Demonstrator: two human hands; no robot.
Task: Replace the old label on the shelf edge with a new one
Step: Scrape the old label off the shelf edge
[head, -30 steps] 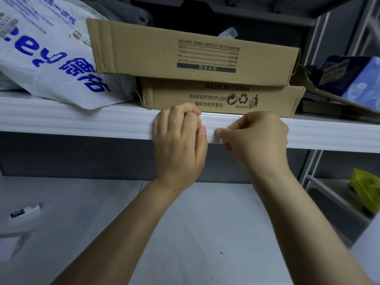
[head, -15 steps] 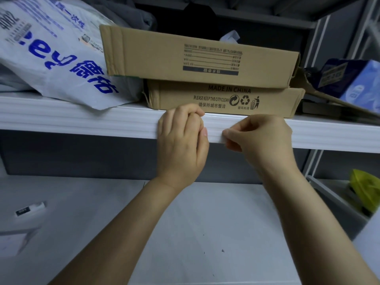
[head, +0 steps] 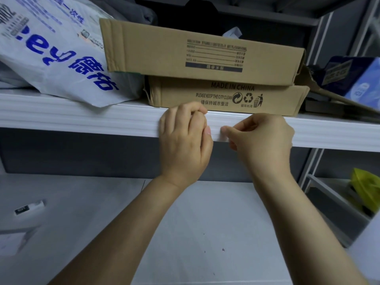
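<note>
Peeling seems underway: right hand (head: 261,138) pinches label (head: 223,139) on shelf edge (head: 82,120); left hand (head: 185,142) curled alongside, grip hidden.

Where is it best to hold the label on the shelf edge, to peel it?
Pinch the label at its right end, from the front: it lies flat on the shelf edge, so only a lifted corner gives a grip. The right hand seems to pinch there.
</note>
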